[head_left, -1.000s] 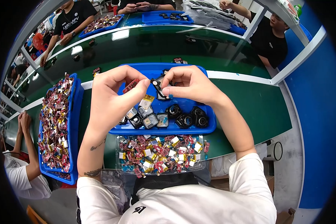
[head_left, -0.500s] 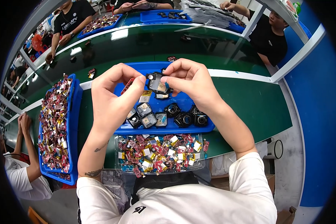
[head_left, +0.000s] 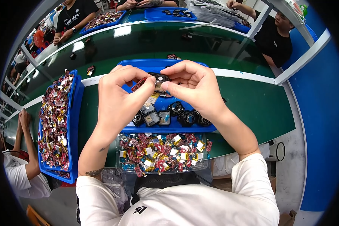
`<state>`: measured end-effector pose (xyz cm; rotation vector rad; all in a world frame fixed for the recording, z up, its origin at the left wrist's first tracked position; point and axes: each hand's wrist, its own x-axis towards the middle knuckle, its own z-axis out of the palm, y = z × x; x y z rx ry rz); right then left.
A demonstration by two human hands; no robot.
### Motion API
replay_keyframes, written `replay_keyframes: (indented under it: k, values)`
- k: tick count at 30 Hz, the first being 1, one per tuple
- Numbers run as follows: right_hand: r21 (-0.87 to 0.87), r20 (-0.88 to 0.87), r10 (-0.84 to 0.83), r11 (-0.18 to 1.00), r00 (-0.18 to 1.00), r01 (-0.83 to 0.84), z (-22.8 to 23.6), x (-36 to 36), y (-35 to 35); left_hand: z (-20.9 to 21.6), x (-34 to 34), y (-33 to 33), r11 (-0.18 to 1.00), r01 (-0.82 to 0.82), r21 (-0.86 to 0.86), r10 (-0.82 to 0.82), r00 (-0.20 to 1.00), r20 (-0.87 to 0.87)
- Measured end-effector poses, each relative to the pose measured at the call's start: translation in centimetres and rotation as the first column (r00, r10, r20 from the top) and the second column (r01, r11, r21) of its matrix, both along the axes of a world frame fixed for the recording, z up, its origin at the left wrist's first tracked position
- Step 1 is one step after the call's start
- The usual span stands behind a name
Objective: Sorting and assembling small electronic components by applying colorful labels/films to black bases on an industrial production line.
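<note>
My left hand (head_left: 120, 98) pinches a red circuit board (head_left: 139, 84) between thumb and fingers, its fingertips against the left edge of a black watch case (head_left: 161, 78). With thumb and forefinger, my right hand (head_left: 201, 90) grips the case from the other side. The case is held open side toward me, above a blue tray (head_left: 165, 129). Below, several watch cases stand in that tray, grey open ones (head_left: 151, 118) at left and black ones (head_left: 187, 118) at right. A yellow-and-white battery piece (head_left: 153, 98) shows under my left fingertips; whether it is joined to the board I cannot tell.
A clear tray heaped with small boards and batteries (head_left: 164, 154) lies at the table's near edge. On my left, a deep blue bin (head_left: 76, 109) is piled with more. White frame posts (head_left: 304, 58) rise at the right. Co-workers sit across the green conveyor (head_left: 139, 43) and to my left.
Both hands have shifted slightly right, and the watch case has tilted, with my left fingertips now reaching its edge. Small parts on the far conveyor have moved left. A far-left co-worker's hands have lifted.
</note>
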<state>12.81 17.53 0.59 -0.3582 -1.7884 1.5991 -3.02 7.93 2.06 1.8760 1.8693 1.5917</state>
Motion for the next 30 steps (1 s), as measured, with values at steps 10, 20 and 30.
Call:
replay_keyframes:
  k: [10, 20, 30]
  values:
    - [0.021, -0.023, -0.014, 1.0, 1.0, 0.015, -0.2, -0.1, -0.1, -0.1, 0.0, 0.0, 0.999, 0.032, 0.022, -0.031, 0.999, -0.039]
    - [0.053, 0.007, -0.042, 0.998, 0.999, 0.042, -0.1, -0.1, -0.4, -0.3, 0.1, 0.0, 1.0, 0.02, 0.022, -0.019, 0.999, -0.046]
    - [0.193, -0.079, -0.181, 0.962, 0.98, 0.193, -1.1, -0.5, -0.5, -0.9, 0.8, 0.1, 0.998, -0.02, 0.066, 0.024, 0.998, -0.062]
